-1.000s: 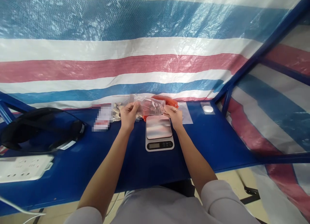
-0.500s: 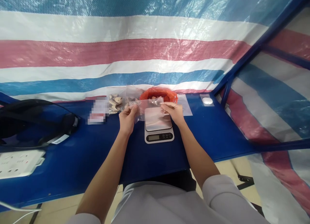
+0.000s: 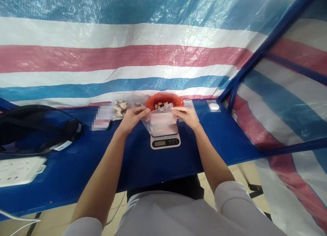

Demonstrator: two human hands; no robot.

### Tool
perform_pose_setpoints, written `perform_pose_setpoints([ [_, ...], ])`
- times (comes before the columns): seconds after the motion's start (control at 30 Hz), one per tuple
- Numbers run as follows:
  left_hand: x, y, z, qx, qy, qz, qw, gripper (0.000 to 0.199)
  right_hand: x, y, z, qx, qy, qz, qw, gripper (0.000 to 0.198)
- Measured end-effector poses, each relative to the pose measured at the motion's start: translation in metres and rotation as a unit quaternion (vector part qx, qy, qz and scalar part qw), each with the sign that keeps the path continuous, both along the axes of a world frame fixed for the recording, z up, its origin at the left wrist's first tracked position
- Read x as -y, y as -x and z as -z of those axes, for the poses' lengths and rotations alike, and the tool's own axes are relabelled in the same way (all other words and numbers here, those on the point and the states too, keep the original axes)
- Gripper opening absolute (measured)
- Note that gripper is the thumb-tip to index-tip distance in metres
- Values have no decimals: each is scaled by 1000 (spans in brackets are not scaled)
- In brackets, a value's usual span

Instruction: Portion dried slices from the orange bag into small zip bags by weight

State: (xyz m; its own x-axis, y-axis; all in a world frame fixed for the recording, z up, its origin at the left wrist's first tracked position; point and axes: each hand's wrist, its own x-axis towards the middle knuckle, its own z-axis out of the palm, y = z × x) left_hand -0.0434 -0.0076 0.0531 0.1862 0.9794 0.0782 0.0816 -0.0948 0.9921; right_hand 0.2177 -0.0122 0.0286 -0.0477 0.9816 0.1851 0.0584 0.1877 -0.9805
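Note:
Between my two hands a clear plastic bag (image 3: 147, 124) is stretched, seemingly with nothing inside. My left hand (image 3: 133, 119) pinches its left top corner, and my right hand (image 3: 187, 115) pinches the right one. The bag hangs over the plate of a white kitchen scale (image 3: 165, 142), whose display digits I cannot read. Just behind, a red plastic bag (image 3: 165, 98) stands open, with pale brown-edged pieces (image 3: 160, 105) showing in it. Left of it lies a clear bag of similar light pieces (image 3: 120, 108), partly covered by another clear bag.
On the blue table (image 3: 153, 164) a blurred packet (image 3: 101, 116) lies left of the bags. A black headset (image 3: 61, 130) and a white power strip (image 3: 21, 170) sit at far left. A white mouse (image 3: 214, 107) rests at back right. Striped sheeting (image 3: 127, 55) hangs behind.
My left hand has shifted from the bag's side to its top edge. The clear bag now hangs down with its upper edge drawn between both hands. The view has turned slightly.

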Motion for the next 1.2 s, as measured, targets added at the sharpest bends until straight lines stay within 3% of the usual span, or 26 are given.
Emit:
perform_pose_setpoints([
  [0.13, -8, -19, -27, -181, -35, 103, 977, 32, -1, -13, -15, 61, -32, -19, 997, 34],
  [0.27, -12, -46, -28, -164, -43, 151, 974, 29, -1, -25, -22, 71, -42, -29, 996, 31],
  [0.4, -8, -67, -13, -92, -54, 90, 990, 27, -3, -46, -14, 25, -55, 34, 998, 34],
  [0.5, -2, -83, -4, -36, -49, 63, 996, 28, -5, -61, -5, -8, -11, 86, 996, 43],
  [0.63, 3, -109, 5, 6, -33, 25, 999, 29, -7, -75, 0, -38, 68, 71, 994, 47],
  [0.83, 2, -139, 18, 39, -30, -3, 999, 29, -15, -90, 1, -72, 84, 66, 992, 46],
  [1.0, 5, -147, 20, -33, -45, -21, 998, 27, -31, -116, 4, -70, 109, 70, 989, 50],
  [1.2, 9, -146, 22, -162, -164, -12, 973, 16, -56, -152, 3, -35, 117, 69, 990, 47],
])
